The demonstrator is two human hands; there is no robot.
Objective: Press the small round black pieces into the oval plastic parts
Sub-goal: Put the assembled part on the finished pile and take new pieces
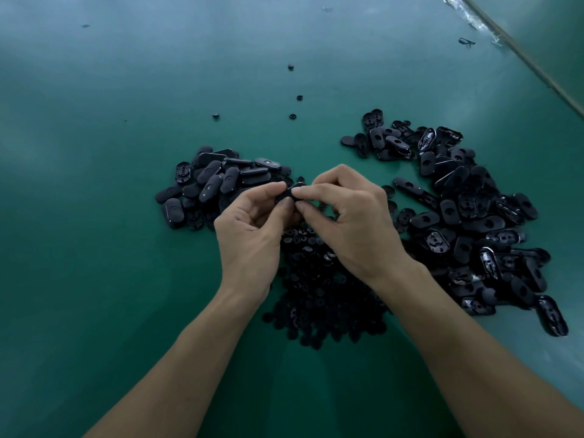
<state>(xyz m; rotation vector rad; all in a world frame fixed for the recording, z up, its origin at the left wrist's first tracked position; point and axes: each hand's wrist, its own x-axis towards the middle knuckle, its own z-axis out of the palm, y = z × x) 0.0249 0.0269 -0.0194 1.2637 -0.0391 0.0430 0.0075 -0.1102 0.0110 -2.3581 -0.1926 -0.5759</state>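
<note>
I read this location as a manual assembly bench in a small-parts workshop or factory. Evidence:

1. A green bench mat (94, 184) covers the whole work surface, with a taped seam (467, 14) at its far right edge.
2. Identical oval plastic parts lie in bulk in a left heap (218, 184) and a larger right heap (474, 222).
3. A heap of small round black pieces (322, 298) lies between them.
4. The left hand (252, 229) and right hand (354, 222), both bare, pinch one black part (286, 194): piecework by hand.
</note>
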